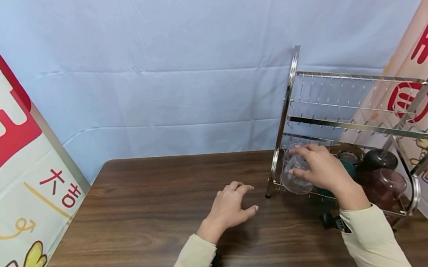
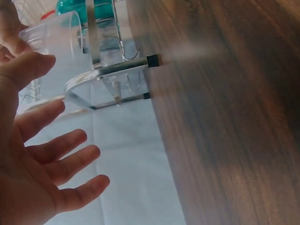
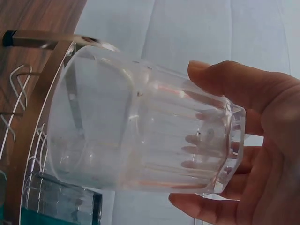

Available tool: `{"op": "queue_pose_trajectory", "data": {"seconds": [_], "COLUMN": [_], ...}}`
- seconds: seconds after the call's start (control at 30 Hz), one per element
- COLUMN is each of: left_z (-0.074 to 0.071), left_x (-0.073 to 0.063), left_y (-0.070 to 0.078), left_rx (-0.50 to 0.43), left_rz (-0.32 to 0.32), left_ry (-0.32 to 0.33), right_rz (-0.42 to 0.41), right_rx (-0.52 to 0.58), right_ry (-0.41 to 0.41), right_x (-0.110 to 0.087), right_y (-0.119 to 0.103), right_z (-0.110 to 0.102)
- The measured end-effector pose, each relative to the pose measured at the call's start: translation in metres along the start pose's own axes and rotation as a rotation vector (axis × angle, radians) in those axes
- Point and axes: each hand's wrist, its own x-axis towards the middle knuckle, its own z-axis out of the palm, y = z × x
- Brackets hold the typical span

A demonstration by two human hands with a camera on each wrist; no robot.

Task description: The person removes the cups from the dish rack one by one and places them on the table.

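My right hand (image 1: 322, 170) grips a clear plastic cup (image 1: 295, 179) at the left end of a metal dish rack (image 1: 344, 126). In the right wrist view, thumb and fingers hold the ribbed base end of the cup (image 3: 140, 126), and its wide mouth points down toward the rack's lower tier. My left hand (image 1: 228, 206) hovers over the table to the left of the rack. Its fingers (image 2: 70, 164) are spread and loosely bent, with nothing held, in the left wrist view.
On the lower tier stand a teal cup (image 1: 348, 167), a black cup (image 1: 379, 159) and a reddish clear cup (image 1: 385, 184). Another clear glass (image 3: 61, 199) is beside the held cup. The rack stands on a brown wooden table (image 1: 146, 207) before a pale blue cloth (image 1: 167, 67).
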Motion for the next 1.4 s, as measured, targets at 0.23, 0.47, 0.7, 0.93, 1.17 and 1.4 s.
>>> {"op": "queue_pose_trajectory", "data": {"seconds": [0.23, 0.47, 0.7, 0.93, 1.17, 1.4], "left_z": [0.000, 0.001, 0.004, 0.006, 0.007, -0.010], "left_x": [-0.003, -0.006, -0.006, -0.003, -0.005, -0.009], "left_y": [-0.002, -0.007, -0.010, -0.012, -0.012, -0.001], "left_rx": [-0.117, -0.266, -0.493, -0.628, -0.748, -0.893], "left_rz": [-0.021, -0.037, -0.045, -0.047, -0.052, -0.057], "left_ry": [0.048, 0.106, 0.160, 0.206, 0.199, 0.190], "right_rz": [-0.008, -0.024, -0.039, -0.034, 0.043, 0.075], "right_rx": [-0.002, 0.035, 0.130, 0.223, 0.416, 0.522], "right_ry": [0.018, 0.053, 0.112, 0.199, 0.273, 0.317], "right_x": [-0.006, -0.012, -0.014, -0.015, -0.019, -0.019], "right_y": [-0.010, -0.017, -0.015, -0.014, -0.015, -0.020], "right_z": [0.000, 0.004, 0.016, 0.030, 0.047, 0.060]}}
